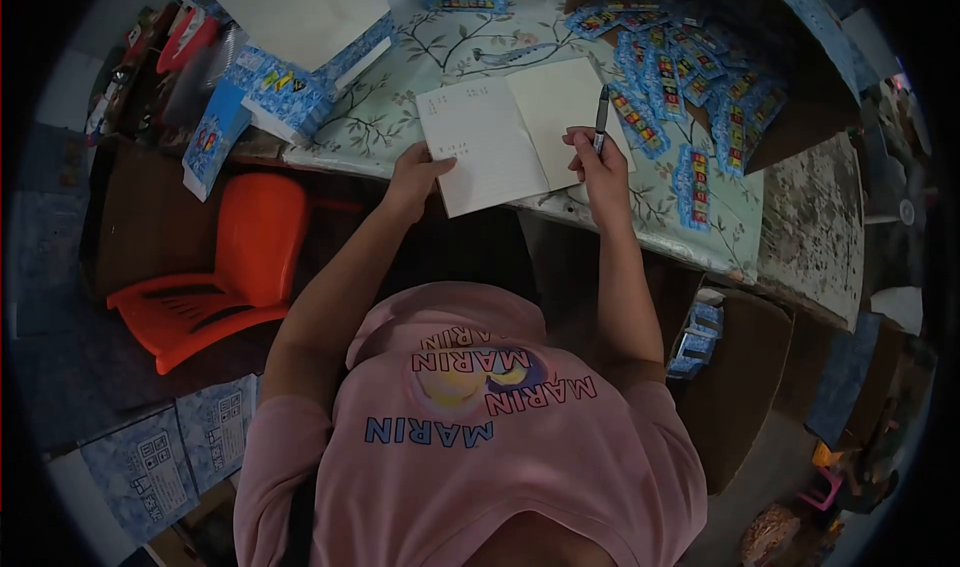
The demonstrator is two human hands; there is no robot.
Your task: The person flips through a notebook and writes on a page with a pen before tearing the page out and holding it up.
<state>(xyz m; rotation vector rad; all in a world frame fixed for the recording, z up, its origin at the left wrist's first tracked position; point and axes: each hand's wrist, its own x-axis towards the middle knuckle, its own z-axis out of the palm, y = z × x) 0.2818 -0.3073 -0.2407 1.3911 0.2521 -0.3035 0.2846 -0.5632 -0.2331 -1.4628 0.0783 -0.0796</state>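
An open notebook (487, 137) lies at the near edge of the table, tilted a little, with a few handwritten marks on its left page. My left hand (416, 177) grips the notebook's lower left edge, thumb on the page and fingers underneath. Over the right page, my right hand (600, 172) is closed around a dark pen (602, 112), which points upward out of the fingers. Blue packets (692, 187) with colourful lettering lie just right of the notebook.
More blue packets (665, 77) spill from a cardboard box (810, 97) at the right. Blue printed boxes (275, 92) stand at the table's left. An orange plastic chair (260, 242) is below left. A carton (735, 387) sits on the floor at right.
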